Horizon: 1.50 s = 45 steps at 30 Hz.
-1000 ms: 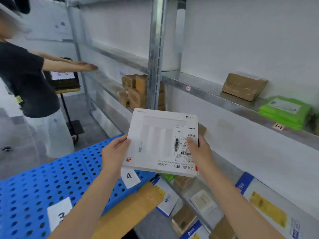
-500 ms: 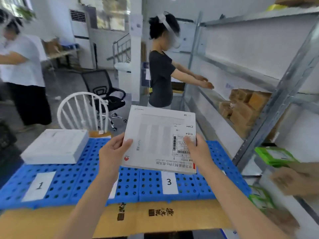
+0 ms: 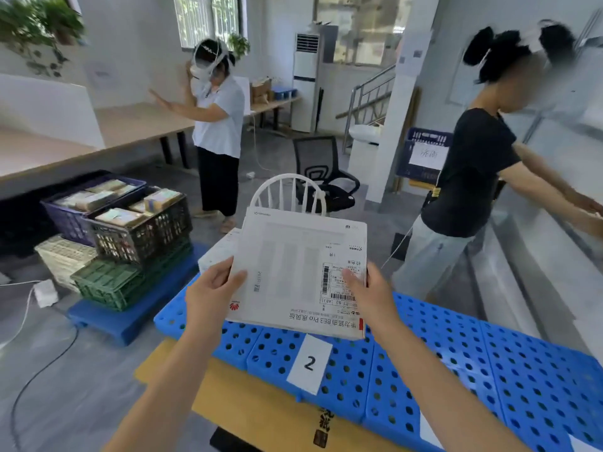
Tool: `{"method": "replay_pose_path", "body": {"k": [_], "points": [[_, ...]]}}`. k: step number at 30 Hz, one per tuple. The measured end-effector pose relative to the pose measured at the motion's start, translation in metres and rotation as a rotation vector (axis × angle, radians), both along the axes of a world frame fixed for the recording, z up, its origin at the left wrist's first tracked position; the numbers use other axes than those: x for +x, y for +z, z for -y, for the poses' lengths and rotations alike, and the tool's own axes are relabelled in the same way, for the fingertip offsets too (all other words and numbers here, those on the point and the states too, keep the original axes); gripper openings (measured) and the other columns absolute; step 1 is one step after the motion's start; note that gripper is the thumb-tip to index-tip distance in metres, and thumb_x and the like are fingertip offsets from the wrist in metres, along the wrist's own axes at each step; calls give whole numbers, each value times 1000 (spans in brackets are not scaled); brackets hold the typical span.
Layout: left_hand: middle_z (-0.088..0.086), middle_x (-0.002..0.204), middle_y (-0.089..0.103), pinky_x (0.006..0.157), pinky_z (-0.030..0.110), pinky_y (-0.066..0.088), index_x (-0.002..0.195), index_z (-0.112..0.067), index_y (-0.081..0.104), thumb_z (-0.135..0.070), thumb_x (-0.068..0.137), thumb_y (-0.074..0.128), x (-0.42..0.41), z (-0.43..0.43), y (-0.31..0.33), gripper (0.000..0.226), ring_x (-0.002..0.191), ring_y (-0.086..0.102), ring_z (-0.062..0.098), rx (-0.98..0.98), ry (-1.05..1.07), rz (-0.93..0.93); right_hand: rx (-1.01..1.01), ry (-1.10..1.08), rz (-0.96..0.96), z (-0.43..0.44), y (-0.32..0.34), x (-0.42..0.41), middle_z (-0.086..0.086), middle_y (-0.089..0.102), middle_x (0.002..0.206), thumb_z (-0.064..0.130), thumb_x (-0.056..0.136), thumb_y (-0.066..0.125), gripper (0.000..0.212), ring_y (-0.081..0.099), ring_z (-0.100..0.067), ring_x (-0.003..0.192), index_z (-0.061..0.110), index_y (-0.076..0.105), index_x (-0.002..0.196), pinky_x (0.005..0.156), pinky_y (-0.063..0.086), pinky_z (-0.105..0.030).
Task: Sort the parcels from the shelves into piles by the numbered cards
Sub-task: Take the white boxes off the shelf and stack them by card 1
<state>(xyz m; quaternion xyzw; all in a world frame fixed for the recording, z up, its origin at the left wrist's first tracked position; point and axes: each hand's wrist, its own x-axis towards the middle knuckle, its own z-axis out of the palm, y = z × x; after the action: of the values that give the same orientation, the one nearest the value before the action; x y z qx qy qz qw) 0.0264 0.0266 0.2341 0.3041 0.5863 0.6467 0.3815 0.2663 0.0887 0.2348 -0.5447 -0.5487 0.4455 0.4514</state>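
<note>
Head view: your left hand (image 3: pixel 212 292) and right hand (image 3: pixel 372 296) grip a white box (image 3: pixel 293 269) over the 2 card (image 3: pixel 309 363), unplaced; another box (image 3: pixel 216 253) already lies far left.

The blue perforated plastic board (image 3: pixel 456 353) lies bare from 3 to 4 o'clock of the white paper card marked 2 (image 3: pixel 309 363). A flat white carton (image 3: pixel 215 252) blocks 11 o'clock, a white spindle-back chair (image 3: pixel 287 194) 12.

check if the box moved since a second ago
Yes. The box went from above card 4 to above card 2, leftward along the blue platform.
</note>
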Motion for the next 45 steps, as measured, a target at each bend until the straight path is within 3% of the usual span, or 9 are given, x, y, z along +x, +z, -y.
{"method": "replay_pose_path", "body": {"k": [5, 12, 18, 27, 32, 39, 45], "points": [[-11, 95, 75, 77, 38, 58, 107, -27, 70, -14, 86, 70, -25, -47, 2, 25, 91, 70, 16, -43, 41, -56, -30, 54, -28, -61, -11, -28, 11, 65, 117, 32, 95, 57, 34, 64, -6, 103, 30, 53, 129, 92, 54, -37], [-13, 98, 74, 73, 37, 58, 112, -26, 69, -15, 87, 69, -71, -109, 4, 27, 90, 71, 16, -79, 126, -92, -72, 165, -78, -133, -30, -81, 14, 61, 127, 36, 95, 56, 46, 58, -7, 115, 31, 45, 139, 97, 50, -32], [-8, 104, 74, 78, 42, 59, 116, -25, 67, -14, 88, 68, -99, -156, -10, 30, 91, 72, 17, -99, 111, -50, -97, 147, -33, -180, -40, -107, 16, 62, 124, 38, 95, 54, 41, 60, -8, 113, 36, 45, 136, 98, 51, -41], [-5, 104, 74, 83, 47, 57, 109, -26, 70, -15, 86, 70, -174, -241, -43, 25, 95, 71, 23, -125, -12, 24, -106, 7, -32, -232, -46, -174, 12, 64, 119, 26, 98, 54, 35, 61, -6, 108, 26, 49, 132, 86, 51, -24], [-23, 91, 71, 77, 27, 56, 105, -30, 70, -16, 87, 69, -213, -282, -59, 23, 85, 66, -7, -164, -87, -76, -148, -99, -11, -249, -59, -214, 10, 63, 119, 26, 98, 52, 34, 61, -8, 107, 25, 48, 132, 76, 49, -18], [-17, 91, 71, 51, 12, 49, 103, -29, 68, -14, 89, 66, -229, -306, -99, 20, 72, 67, -3, -295, -211, -49, -314, -236, 60, -250, -95, -231, 10, 62, 122, 28, 98, 52, 32, 60, -2, 97, 26, 49, 130, 74, 50, -21], [-14, 92, 69, 51, 14, 50, 111, -20, 68, -12, 88, 66, -238, -316, -122, 24, 78, 65, 2, -372, -255, -9, -355, -269, 156, -251, -110, -246, 12, 54, 123, 21, 101, 47, 38, 52, -5, 97, 25, 41, 138, 73, 45, -16]]}}
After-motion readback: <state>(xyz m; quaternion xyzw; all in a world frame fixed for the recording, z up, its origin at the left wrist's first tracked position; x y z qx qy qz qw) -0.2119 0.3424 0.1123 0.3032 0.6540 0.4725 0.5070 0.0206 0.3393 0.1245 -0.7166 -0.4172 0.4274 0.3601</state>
